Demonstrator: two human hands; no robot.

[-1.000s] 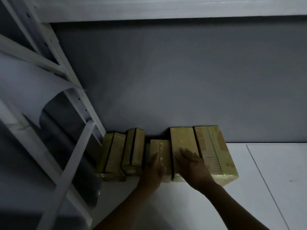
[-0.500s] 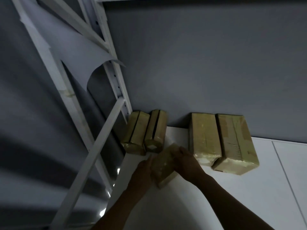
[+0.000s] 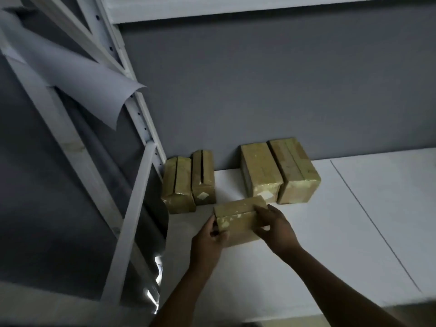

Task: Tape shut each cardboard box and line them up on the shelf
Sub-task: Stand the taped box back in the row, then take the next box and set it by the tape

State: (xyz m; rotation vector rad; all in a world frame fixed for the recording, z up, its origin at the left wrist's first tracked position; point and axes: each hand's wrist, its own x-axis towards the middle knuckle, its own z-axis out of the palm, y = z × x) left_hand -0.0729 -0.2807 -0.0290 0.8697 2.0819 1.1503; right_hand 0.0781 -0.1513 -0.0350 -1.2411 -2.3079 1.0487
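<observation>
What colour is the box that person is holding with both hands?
The box is yellowish-brown cardboard with shiny tape, seen in the head view.

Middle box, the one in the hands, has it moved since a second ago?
Yes. The middle box came out of the gap between the other boxes, forward from the wall, and now lies crosswise between the left hand and right hand.

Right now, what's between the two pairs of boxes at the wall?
Only bare white shelf, in the head view; the held box is in front of that gap.
</observation>
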